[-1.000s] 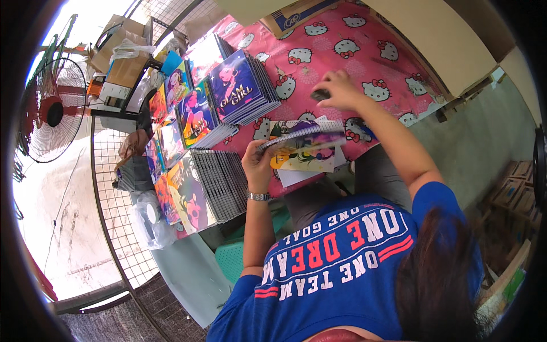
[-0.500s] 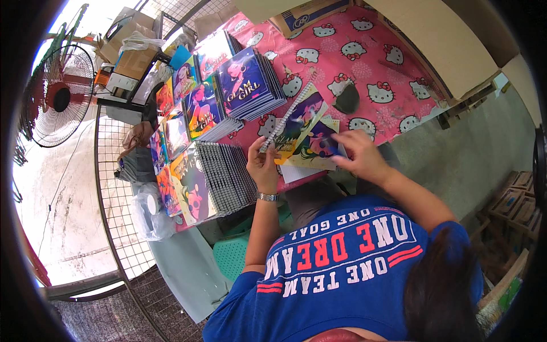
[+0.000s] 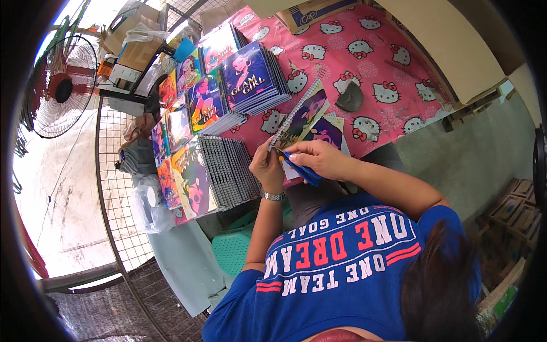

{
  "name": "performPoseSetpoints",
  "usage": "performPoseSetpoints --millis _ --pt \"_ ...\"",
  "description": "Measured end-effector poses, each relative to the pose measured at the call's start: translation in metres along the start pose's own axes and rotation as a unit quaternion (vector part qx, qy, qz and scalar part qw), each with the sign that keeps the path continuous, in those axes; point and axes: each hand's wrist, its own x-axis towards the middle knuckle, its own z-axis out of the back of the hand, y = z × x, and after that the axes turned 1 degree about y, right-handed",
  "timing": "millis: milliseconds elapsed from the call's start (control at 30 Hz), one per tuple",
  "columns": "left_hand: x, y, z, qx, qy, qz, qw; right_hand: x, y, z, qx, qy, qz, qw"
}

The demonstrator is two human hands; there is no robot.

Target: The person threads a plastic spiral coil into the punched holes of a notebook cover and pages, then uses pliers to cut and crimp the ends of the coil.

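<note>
A spiral notebook (image 3: 312,109) with a green and yellow cover slants across the near edge of the table, its white coil (image 3: 296,114) along the left side. My left hand (image 3: 266,166) pinches the near end of that coil. In my right hand (image 3: 323,159) are blue-handled pliers (image 3: 302,170), their tips close to my left fingers at the coil's end; the tips themselves are too small to make out. Another cover with purple artwork (image 3: 326,132) lies beside and partly beneath the notebook.
Stacks of glossy notebooks (image 3: 250,80) fill the table's left side, with a coil-edged pile (image 3: 225,171) nearest me. A dark grey rounded object (image 3: 350,98) rests on the pink patterned tablecloth (image 3: 379,68). Cardboard boxes (image 3: 441,45) stand at the far right; a fan (image 3: 62,90) is at left.
My right hand has moved left and down from the notebook's right side, bringing the blue-handled pliers to the near coil end. My left hand stays at the coil.
</note>
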Motion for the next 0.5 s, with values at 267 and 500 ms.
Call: performPoseSetpoints --millis 267,500 --pt "0.033 -0.138 0.112 -0.018 -0.331 0.057 0.942 -0.043 -0.046 0.098 -0.433 -0.246 0.067 0.865" --pt "-0.006 -0.091 0.232 0.145 -0.360 0.132 0.912 -0.043 -0.075 0.123 -0.547 -0.342 0.033 0.763"
